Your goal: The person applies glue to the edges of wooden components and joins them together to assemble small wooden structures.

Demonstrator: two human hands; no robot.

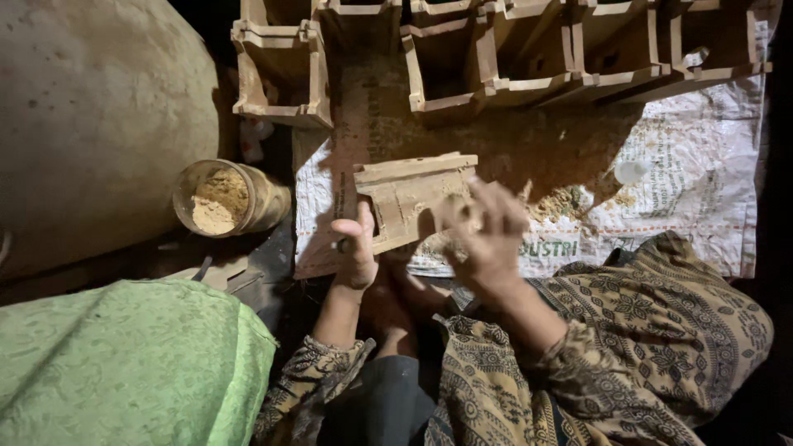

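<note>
The pale brown, channel-shaped clay piece (413, 198) is held off the floor near the middle of the view, and the main risk, as I judge it, is that it slips or cracks: it looks dusty and perhaps soft, it is gripped only at its lower edge, and a squeeze too hard or a twist between the two hands could break a wall or drop it onto the printed white woven sack (694, 165) spread below. The left hand (355, 248) sits at about 7 o'clock of the piece, its fingers (363, 221) curled closed around the lower left corner, thumb up against the face. The right hand (487, 235) is at about 4 o'clock of the piece, fingers (467, 213) bent and partly closed against its right end; the hand is blurred, so whether it pinches the clay or only rubs over it I cannot tell. Loose tan powder (566, 202) lies on the sack at 3 o'clock of the piece, and a slip there could scatter it. At 9 o'clock stands a round, open jar of yellowish powder (223, 198), close enough for an elbow to tip. A row of similar clay box pieces (529, 58) stands from 11 to 2 o'clock, and green patterned cloth (124, 363) fills the 8 o'clock corner.
</note>
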